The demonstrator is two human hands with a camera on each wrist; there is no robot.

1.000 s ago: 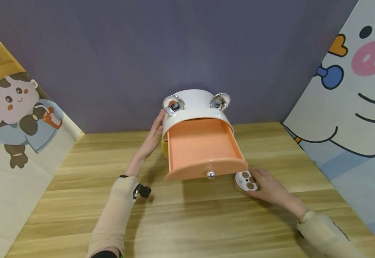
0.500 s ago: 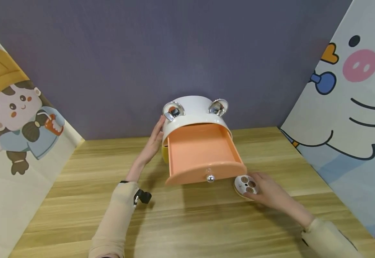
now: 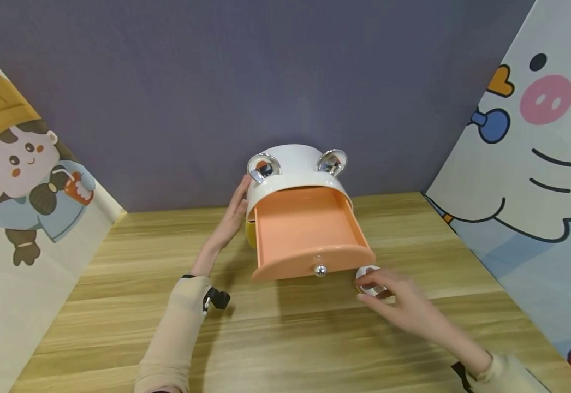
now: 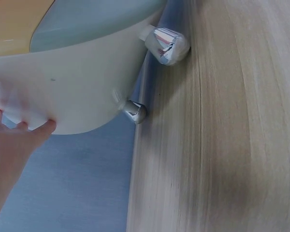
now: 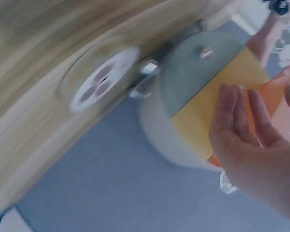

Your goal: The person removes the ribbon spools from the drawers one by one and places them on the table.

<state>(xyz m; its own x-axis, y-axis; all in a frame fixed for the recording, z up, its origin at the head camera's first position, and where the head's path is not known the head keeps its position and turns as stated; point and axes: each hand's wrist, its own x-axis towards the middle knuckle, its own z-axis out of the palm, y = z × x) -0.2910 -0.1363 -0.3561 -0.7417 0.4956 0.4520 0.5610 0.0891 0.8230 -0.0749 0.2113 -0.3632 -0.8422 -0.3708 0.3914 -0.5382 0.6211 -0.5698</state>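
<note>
A white drawer box (image 3: 292, 158) with two shiny silver eye-like knobs on top stands against the back wall. Its orange drawer (image 3: 310, 218) is pulled out, with a silver knob in front. My left hand (image 3: 226, 224) rests against the box's left side, fingers extended; in the left wrist view its fingertips touch the white shell. A white round disc (image 3: 364, 271) with brown circles lies on the table, right of the drawer. My right hand (image 3: 413, 308) hovers above it, thumb and fingers apart and holding nothing. The right wrist view shows the disc (image 5: 104, 79) clear of that hand.
The wooden table (image 3: 285, 338) meets a dark grey-blue back wall (image 3: 285, 71). Cartoon-printed panels stand left (image 3: 0, 305) and right (image 3: 521, 262). Below the orange drawer are a yellow drawer (image 5: 198, 116) and a grey-green drawer (image 5: 183, 72). The box stands on silver feet (image 4: 169, 46).
My right hand has let go of the round disc and lifted slightly off it, toward me. The disc stays on the table. My left hand keeps its place on the box.
</note>
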